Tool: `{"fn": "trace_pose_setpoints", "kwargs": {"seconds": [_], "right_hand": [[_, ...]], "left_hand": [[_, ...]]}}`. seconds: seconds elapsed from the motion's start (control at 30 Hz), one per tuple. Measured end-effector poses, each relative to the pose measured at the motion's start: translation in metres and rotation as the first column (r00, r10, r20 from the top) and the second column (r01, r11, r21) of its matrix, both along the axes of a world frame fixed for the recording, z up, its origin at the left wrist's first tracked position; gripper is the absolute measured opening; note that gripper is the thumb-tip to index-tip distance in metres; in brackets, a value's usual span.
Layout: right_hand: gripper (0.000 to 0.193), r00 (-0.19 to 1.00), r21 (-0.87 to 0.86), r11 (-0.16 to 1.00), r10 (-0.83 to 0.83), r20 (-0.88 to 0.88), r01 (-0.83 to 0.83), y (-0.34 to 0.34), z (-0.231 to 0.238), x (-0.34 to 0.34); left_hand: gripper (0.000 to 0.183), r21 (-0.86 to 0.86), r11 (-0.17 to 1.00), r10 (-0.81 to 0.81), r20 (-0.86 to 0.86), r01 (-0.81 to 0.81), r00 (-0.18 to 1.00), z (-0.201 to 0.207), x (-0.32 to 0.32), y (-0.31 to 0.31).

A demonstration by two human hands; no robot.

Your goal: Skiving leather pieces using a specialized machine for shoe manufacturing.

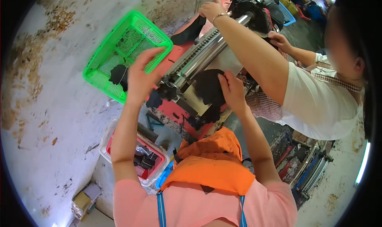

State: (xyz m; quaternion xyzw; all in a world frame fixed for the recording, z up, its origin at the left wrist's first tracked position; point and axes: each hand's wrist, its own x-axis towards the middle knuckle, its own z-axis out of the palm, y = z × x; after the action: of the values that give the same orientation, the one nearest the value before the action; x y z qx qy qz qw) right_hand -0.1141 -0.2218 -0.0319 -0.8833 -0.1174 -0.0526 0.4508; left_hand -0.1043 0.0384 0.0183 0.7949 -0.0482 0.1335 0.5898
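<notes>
My right hand (234, 90) pinches the right edge of a dark, flat, rounded piece (209, 88), whose material I cannot make out. That piece lies over the pale plate of a machine with shiny metal rollers (199, 60). Raised between the machine's near end and a green plastic basket (93, 62), my left hand (142, 76) is empty, its fingers apart and slightly blurred. Inside the basket sits a small bundle of dark pieces (119, 76).
A co-worker at the right reaches an arm (254, 48) over the rollers; the other hand (280, 42) is beyond the machine. More dark pieces (248, 6) are heaped at its far end. Below left stands a red tub (161, 163) holding dark bundles. A stained wall (43, 107) runs along the left.
</notes>
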Motion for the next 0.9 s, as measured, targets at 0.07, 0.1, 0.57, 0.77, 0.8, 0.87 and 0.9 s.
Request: {"fn": "trace_pose_setpoints", "kwargs": {"seconds": [0.07, 0.1, 0.57, 0.77, 0.8, 0.87, 0.9], "right_hand": [[0.012, 0.997, 0.022, 1.0, -0.007, 0.08, 0.005, 0.014, 0.02, -0.004], [0.013, 0.999, 0.117, 0.993, -0.006, 0.032, 0.002, 0.021, 0.024, -0.003], [0.03, 0.98, -0.049, 0.998, -0.035, -0.194, 0.026, -0.01, -0.02, -0.001], [0.035, 0.984, -0.363, 0.931, -0.035, -0.172, -0.03, 0.007, -0.011, 0.013], [0.03, 0.982, -0.369, 0.929, -0.038, -0.187, -0.034, 0.01, -0.007, 0.018], [0.027, 0.967, -0.194, 0.974, 0.068, -0.245, -0.118, 0.0, -0.015, 0.018], [0.025, 0.954, -0.09, 0.98, 0.15, -0.259, -0.179, -0.005, -0.02, 0.016]], "left_hand": [[0.026, 0.249, 0.955, -0.196, 0.113, 0.163, 0.974, 0.029, 0.002, -0.037], [0.026, 0.193, 0.895, -0.38, -0.147, 0.403, 0.913, 0.027, 0.01, -0.046], [0.017, 0.471, 0.706, -0.336, -0.435, 0.529, 0.836, -0.025, 0.072, -0.044], [0.021, 0.117, 0.805, -0.366, -0.673, 0.582, 0.643, -0.084, 0.09, -0.032], [0.021, 0.114, 0.802, -0.371, -0.673, 0.586, 0.64, -0.08, 0.091, -0.037], [0.017, -0.059, 0.873, -0.367, -0.732, 0.484, 0.573, -0.07, 0.091, -0.045], [0.017, -0.059, 0.873, -0.367, -0.732, 0.483, 0.574, -0.071, 0.089, -0.044]]}}
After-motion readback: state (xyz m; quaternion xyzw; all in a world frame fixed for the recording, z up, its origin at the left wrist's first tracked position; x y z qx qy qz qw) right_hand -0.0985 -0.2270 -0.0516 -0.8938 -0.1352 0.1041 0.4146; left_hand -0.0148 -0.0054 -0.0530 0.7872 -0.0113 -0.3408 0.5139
